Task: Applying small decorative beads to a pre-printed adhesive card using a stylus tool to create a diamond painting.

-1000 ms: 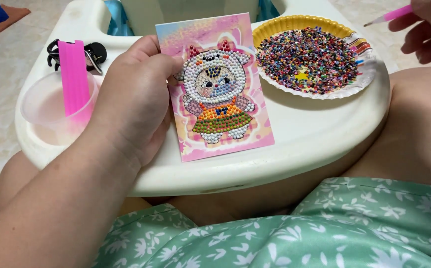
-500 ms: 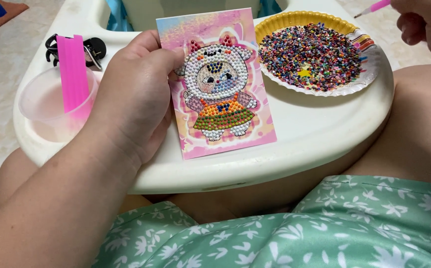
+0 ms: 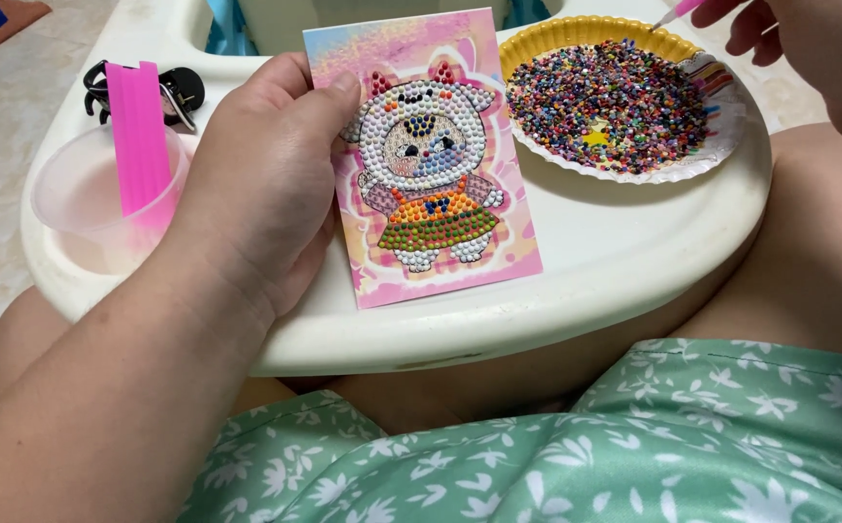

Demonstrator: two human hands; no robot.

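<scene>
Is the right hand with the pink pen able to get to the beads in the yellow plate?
Probably yes. The right hand holds the pink pen just above the plate's far rim, and nothing covers the beads.

head camera, looking steeply down, close over tray (image 3: 576, 291)

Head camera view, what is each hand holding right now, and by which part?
Left hand grips the bead-picture card by its left edge; right hand holds a pink pen by its upper shaft.
</scene>
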